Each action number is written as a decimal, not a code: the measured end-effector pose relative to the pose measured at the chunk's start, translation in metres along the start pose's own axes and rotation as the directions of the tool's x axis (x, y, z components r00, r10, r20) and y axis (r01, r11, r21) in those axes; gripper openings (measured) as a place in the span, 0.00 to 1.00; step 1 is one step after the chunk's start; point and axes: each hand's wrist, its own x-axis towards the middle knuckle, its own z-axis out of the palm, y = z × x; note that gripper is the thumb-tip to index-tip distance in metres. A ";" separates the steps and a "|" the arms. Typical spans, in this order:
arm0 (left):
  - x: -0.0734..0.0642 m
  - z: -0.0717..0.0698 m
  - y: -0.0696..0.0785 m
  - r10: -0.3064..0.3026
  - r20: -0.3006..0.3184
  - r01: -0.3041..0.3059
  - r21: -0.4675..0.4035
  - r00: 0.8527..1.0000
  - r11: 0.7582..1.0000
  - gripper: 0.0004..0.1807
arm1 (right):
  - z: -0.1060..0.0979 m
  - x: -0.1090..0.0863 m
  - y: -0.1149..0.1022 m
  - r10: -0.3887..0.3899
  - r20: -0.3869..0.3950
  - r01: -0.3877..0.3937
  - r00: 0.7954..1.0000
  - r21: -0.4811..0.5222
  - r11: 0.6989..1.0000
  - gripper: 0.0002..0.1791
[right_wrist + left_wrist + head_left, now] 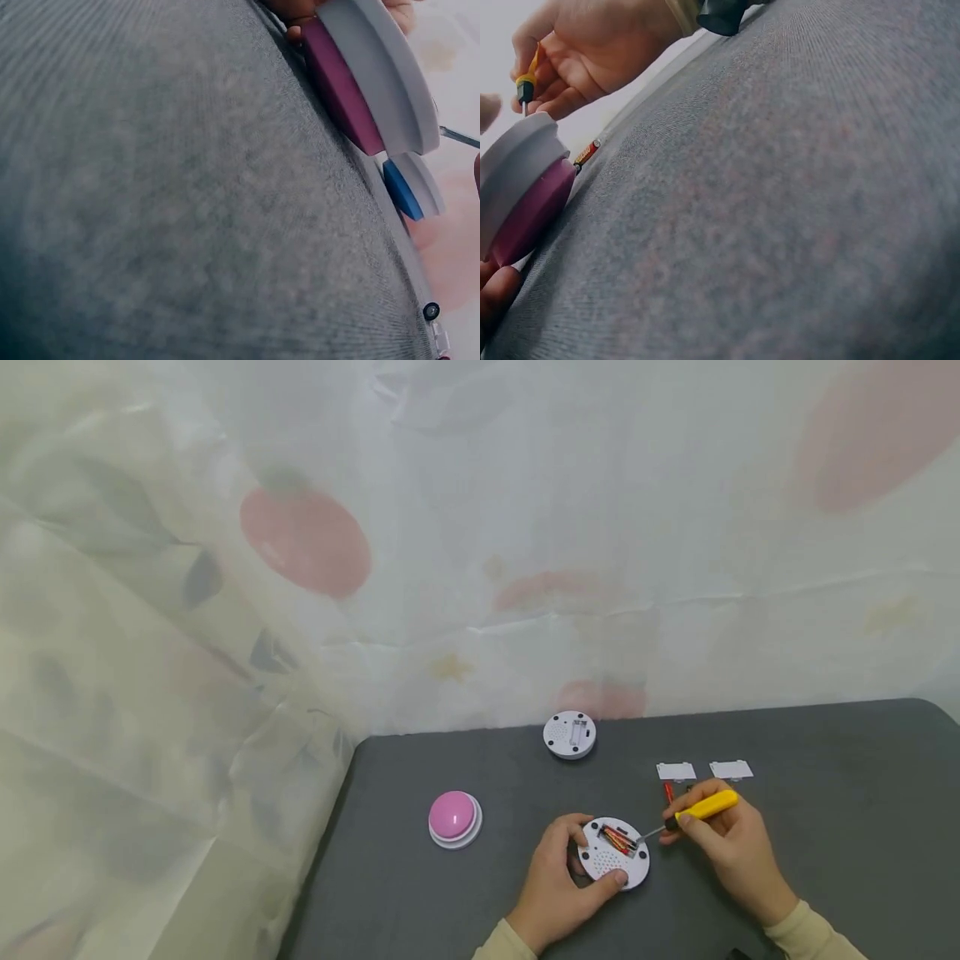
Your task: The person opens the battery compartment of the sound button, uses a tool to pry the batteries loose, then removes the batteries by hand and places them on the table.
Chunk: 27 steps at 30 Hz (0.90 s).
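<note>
My left hand holds a round white push button upside down by its rim, thumb and fingers on opposite sides. Its pink dome faces the table in the left wrist view. Red and black batteries lie in the open battery compartment on its underside. In my right hand is a screwdriver with a yellow handle, gripped between thumb and fingers. The metal shaft points left, its tip at the compartment's right end; whether it touches a battery cannot be told.
Upright at left stands another pink push button. An upside-down button with an open battery compartment lies at the back; its dome is blue. Two white battery covers lie behind my right hand, near a red battery.
</note>
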 end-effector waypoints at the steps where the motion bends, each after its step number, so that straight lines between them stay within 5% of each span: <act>1: -0.001 0.000 0.000 0.000 0.015 0.000 0.004 1.000 1.000 0.29 | 0.000 0.000 0.000 -0.014 0.007 0.014 1.000 -0.003 1.000 0.10; 10: -0.003 0.000 0.002 0.001 0.062 -0.007 0.099 0.998 0.995 0.44 | 0.007 -0.003 -0.003 -0.105 0.026 0.105 0.994 0.022 0.994 0.15; 20: -0.002 0.000 0.006 -0.082 0.085 0.072 0.113 0.993 0.991 0.50 | 0.012 -0.006 -0.008 -0.067 -0.006 0.062 0.998 -0.295 0.953 0.18; 27: -0.001 -0.001 0.007 -0.112 0.080 0.106 0.083 0.990 0.991 0.50 | 0.016 -0.009 -0.008 -0.083 -0.008 0.078 0.997 -0.249 0.965 0.16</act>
